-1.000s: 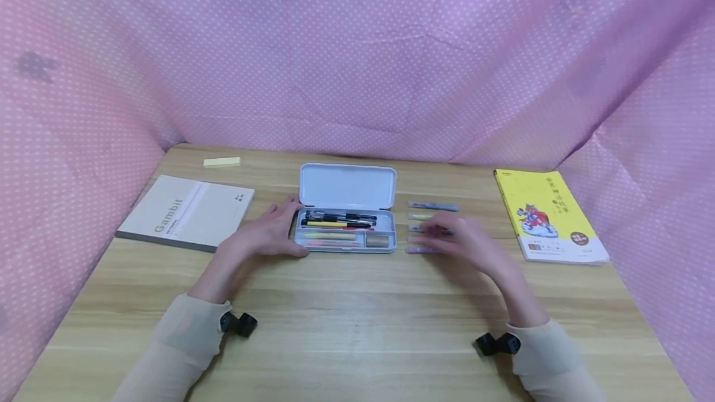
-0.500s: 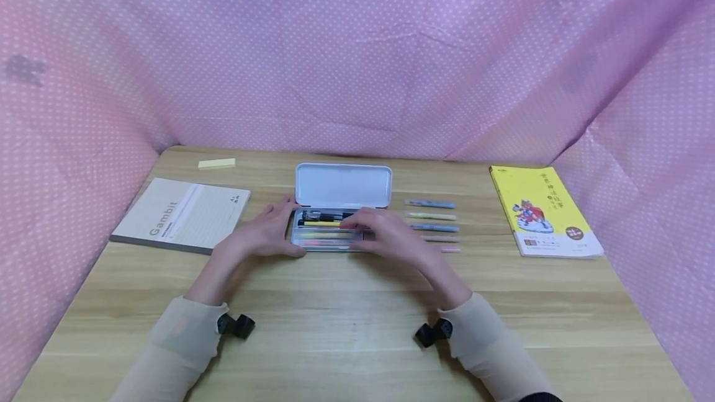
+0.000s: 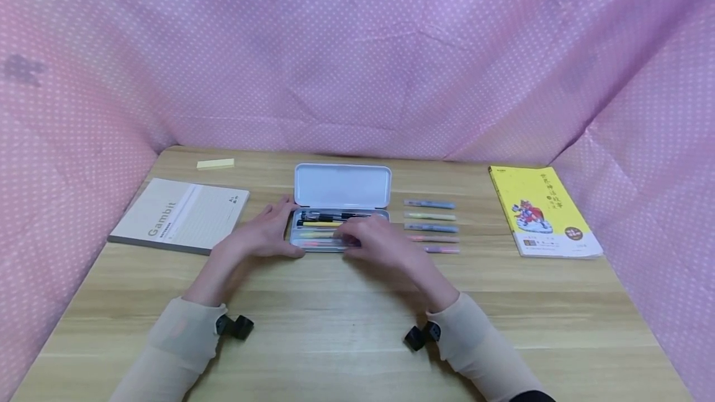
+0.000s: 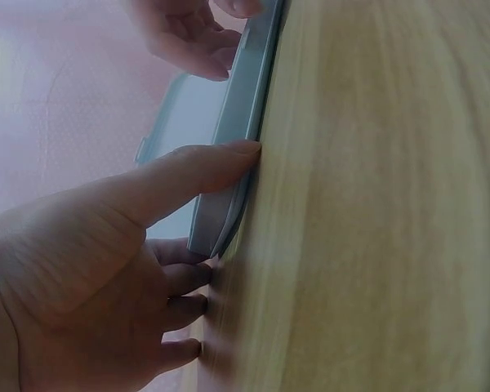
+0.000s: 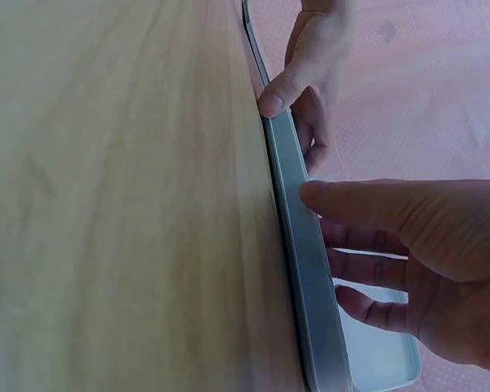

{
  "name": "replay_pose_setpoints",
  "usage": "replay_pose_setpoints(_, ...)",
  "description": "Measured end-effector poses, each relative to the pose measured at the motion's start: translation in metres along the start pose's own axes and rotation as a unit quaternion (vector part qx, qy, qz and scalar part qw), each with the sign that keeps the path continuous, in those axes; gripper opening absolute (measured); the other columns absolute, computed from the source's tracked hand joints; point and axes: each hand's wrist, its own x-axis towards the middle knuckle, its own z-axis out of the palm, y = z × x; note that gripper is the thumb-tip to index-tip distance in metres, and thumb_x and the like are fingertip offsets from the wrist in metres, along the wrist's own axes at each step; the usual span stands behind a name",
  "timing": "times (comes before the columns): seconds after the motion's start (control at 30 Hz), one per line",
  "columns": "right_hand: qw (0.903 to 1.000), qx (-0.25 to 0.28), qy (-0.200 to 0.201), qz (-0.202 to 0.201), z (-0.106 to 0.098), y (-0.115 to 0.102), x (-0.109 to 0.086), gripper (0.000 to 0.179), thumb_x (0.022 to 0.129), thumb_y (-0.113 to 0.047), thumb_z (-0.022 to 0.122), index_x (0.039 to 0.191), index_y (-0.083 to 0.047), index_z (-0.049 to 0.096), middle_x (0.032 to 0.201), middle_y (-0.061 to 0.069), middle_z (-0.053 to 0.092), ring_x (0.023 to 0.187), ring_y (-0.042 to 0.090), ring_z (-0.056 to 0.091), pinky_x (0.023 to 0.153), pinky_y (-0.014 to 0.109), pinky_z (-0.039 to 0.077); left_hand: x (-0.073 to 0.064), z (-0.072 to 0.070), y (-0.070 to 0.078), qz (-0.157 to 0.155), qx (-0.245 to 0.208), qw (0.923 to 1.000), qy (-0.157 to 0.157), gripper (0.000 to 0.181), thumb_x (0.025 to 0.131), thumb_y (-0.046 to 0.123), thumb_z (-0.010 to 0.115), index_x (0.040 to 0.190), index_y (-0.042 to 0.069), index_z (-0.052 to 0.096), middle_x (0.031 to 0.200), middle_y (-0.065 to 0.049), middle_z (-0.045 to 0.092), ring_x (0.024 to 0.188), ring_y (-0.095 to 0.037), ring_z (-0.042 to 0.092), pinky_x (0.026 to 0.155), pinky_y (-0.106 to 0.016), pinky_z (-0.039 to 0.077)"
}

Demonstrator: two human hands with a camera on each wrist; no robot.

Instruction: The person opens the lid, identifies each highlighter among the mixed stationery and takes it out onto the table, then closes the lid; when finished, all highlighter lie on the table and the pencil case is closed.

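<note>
In the head view an open pale-blue pencil case (image 3: 342, 185) stands mid-table with its lid raised. It holds several black pens (image 3: 329, 216), a yellow-and-black pen (image 3: 318, 224) and, nearer the front, pastel highlighters (image 3: 315, 235). My left hand (image 3: 268, 231) grips the case's left end; in the left wrist view the thumb (image 4: 229, 155) presses the front wall and the other fingers lie round the end. My right hand (image 3: 377, 241) reaches into the case's right half, fingertips over the highlighters. In the right wrist view its thumb (image 5: 335, 196) is at the front rim; I cannot tell whether it pinches anything.
Right of the case lie several slim pastel highlighters (image 3: 430, 227) in a column. A yellow book (image 3: 539, 203) is farther right. At the left are a grey notebook (image 3: 184, 213) and a pale-yellow strip (image 3: 215, 164). A pink dotted curtain (image 3: 357, 67) surrounds the table.
My right hand has left the highlighter column and moved left into the pencil case, then settled slightly lower over its front compartment. The left hand has kept its hold on the case's end.
</note>
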Motion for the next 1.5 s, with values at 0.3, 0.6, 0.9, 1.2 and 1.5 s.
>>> replay_pose_setpoints(0.3, 0.9998, -0.016, 0.010, 0.000, 0.0047, -0.0025, 0.0011, 0.024, 0.096, -0.017, 0.072, 0.120, -0.019, 0.075, 0.118, -0.005, 0.077, 0.107, 0.010, 0.070, 0.097, 0.032, 0.059, 0.0000, 0.0007, -0.0018, 0.010, 0.002, 0.9999, 0.010, 0.102, 0.078, 0.049, 0.082, 0.155, 0.008, 0.029, 0.171, -0.028, 0.010, 0.153, -0.061, 0.014, 0.126, -0.070, 0.019)
replay_pose_setpoints(0.6, 0.9997, -0.013, 0.020, 0.008, 0.0057, -0.0020, 0.0001, 0.022, 0.096, -0.015, 0.072, 0.117, -0.019, 0.076, 0.116, -0.002, 0.076, 0.105, 0.012, 0.069, 0.097, 0.032, 0.059, -0.0003, 0.0004, 0.0000, 0.013, 0.004, 0.9998, 0.012, 0.102, 0.078, 0.047, 0.083, 0.155, 0.006, 0.031, 0.171, -0.029, 0.011, 0.153, -0.060, 0.015, 0.126, -0.070, 0.019)
replay_pose_setpoints(0.9, 0.9995, -0.010, 0.026, 0.013, 0.0053, -0.0030, -0.0008, 0.020, 0.095, -0.015, 0.073, 0.114, -0.019, 0.077, 0.113, -0.002, 0.076, 0.101, 0.012, 0.068, 0.094, 0.032, 0.059, -0.0010, 0.0010, -0.0006, 0.014, 0.000, 0.9998, 0.015, 0.101, 0.077, 0.047, 0.083, 0.154, 0.006, 0.031, 0.171, -0.029, 0.010, 0.153, -0.060, 0.015, 0.126, -0.070, 0.019)
replay_pose_setpoints(1.2, 0.9995, 0.005, 0.032, 0.006, 0.0065, -0.0005, -0.0001, 0.020, 0.094, -0.012, 0.073, 0.113, -0.018, 0.078, 0.111, -0.003, 0.077, 0.102, 0.011, 0.069, 0.094, 0.030, 0.059, -0.0011, 0.0004, 0.0012, 0.011, 0.002, 0.9999, 0.009, 0.102, 0.078, 0.046, 0.082, 0.155, 0.006, 0.030, 0.171, -0.030, 0.008, 0.154, -0.059, 0.013, 0.127, -0.068, 0.017)
replay_pose_setpoints(1.5, 0.9991, 0.020, 0.036, 0.007, 0.0046, 0.0026, -0.0004, 0.019, 0.093, -0.012, 0.074, 0.110, -0.019, 0.078, 0.105, -0.004, 0.076, 0.097, 0.010, 0.068, 0.092, 0.030, 0.058, -0.0007, 0.0004, 0.0015, 0.008, 0.001, 0.9999, 0.007, 0.102, 0.078, 0.046, 0.083, 0.156, 0.006, 0.031, 0.171, -0.028, 0.008, 0.155, -0.057, 0.012, 0.127, -0.068, 0.016)
